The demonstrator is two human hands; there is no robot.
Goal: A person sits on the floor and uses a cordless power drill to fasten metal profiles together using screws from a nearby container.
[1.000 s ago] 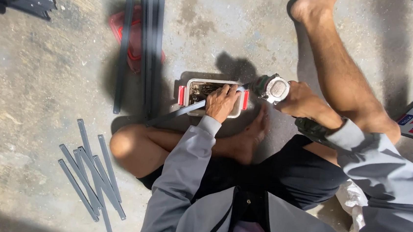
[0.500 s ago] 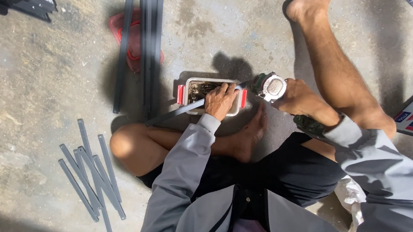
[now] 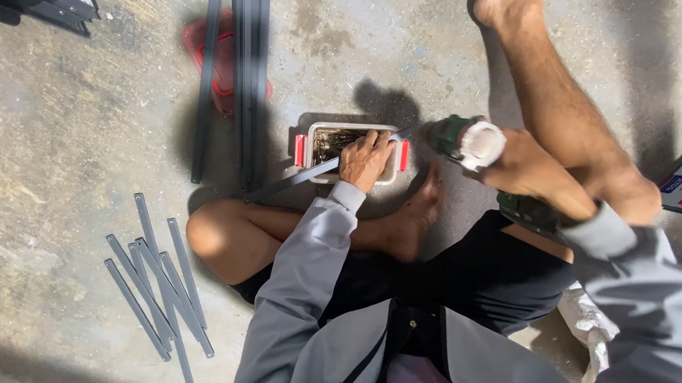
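Gripping the green drill (image 3: 474, 145), the right hand (image 3: 533, 170) holds firm. Left hand (image 3: 365, 159) fingers dip, curled, into the screw box (image 3: 350, 145); whether they pinch anything I cannot tell; better to pick 1 screw cleanly.

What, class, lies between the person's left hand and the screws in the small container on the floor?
Nothing visible: the left hand already reaches into the open container, fingers on the screws. A grey metal strip passes beneath the hand, not blocking it.

The small box (image 3: 352, 129) is off-white with red clips on its sides. The drill (image 3: 466, 141) is dark green with a white end. The short metal bars (image 3: 157, 278) and long rails (image 3: 238, 62) are dark grey. The sleeves are light grey, the shorts black, the lid (image 3: 220, 59) red, the concrete floor (image 3: 62, 129) mottled grey-brown.
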